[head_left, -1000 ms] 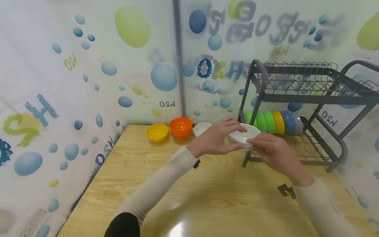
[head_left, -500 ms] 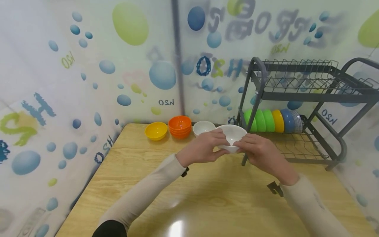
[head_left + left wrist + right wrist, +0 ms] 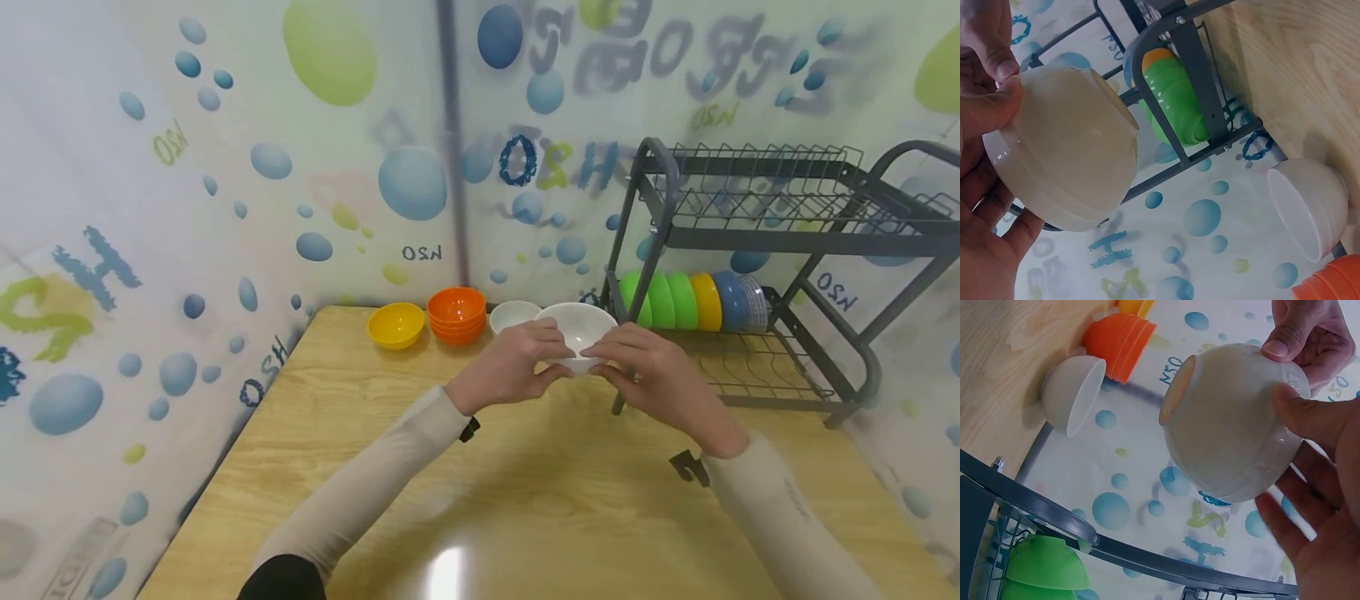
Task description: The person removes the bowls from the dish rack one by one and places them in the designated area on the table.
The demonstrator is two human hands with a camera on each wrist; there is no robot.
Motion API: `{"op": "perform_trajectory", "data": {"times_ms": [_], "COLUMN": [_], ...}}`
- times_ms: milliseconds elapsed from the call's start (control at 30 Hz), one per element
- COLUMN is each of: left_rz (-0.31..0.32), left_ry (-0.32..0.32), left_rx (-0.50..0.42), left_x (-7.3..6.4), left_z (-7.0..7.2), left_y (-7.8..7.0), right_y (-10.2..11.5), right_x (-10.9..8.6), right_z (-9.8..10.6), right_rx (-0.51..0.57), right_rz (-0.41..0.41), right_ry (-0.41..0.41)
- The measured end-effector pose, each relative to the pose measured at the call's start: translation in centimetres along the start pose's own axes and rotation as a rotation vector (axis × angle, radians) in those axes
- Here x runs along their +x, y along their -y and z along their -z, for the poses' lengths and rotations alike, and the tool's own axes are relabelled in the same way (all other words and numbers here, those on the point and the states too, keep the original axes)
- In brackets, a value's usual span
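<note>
The left hand [image 3: 513, 364] and the right hand [image 3: 651, 373] hold a white bowl [image 3: 577, 321] between them, each pinching its near rim with the thumb against the outside and fingers over the edge. The bowl is in the air above the desk [image 3: 525, 508], tilted so that its inside faces the person; both wrist views show its outer wall and foot. Just beyond the left hand, and partly hidden by it, a second white bowl [image 3: 513, 312] stands upright on the desk. Farther to the left of that hand come a stack of orange bowls [image 3: 457, 329] and, just beside it, a yellow bowl [image 3: 396, 327]. Beyond the right hand and to its right stands a dark metal rack [image 3: 780, 240] with two wire tiers. Its lower tier carries a row of bowls set on edge: green bowls [image 3: 660, 302] nearest the hands, then a yellow one, a blue one and a patterned one. Light sleeves [image 3: 360, 496] cover both forearms, and behind everything hangs a white sheet [image 3: 352, 275] printed with bubbles and letters.
</note>
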State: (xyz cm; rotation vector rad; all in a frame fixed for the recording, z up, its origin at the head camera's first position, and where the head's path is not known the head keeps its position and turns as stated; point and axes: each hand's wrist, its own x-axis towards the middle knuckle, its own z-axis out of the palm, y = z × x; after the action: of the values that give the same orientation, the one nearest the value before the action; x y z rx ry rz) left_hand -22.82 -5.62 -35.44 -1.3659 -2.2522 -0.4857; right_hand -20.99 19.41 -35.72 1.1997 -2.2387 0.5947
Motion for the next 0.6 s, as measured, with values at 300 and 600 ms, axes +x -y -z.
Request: {"op": "perform_trajectory", "data": {"times_ms": [300, 600], "left_rz": [0.083, 0.169], "left_ry": [-0.013, -0.042], "left_rx": [0.048, 0.07], "left_x": [0.0, -0.3], "left_z": [-0.3, -1.1], "left_y": [1.4, 3.4], "right_y": [-1.2, -2.8], "right_x": [0.5, 0.9], "right_z": [0.2, 1.1], "right_rx": [0.033, 0.023], "right_rz": [-0.163, -0.403], "right_ry": [-0.141, -0.283]}}
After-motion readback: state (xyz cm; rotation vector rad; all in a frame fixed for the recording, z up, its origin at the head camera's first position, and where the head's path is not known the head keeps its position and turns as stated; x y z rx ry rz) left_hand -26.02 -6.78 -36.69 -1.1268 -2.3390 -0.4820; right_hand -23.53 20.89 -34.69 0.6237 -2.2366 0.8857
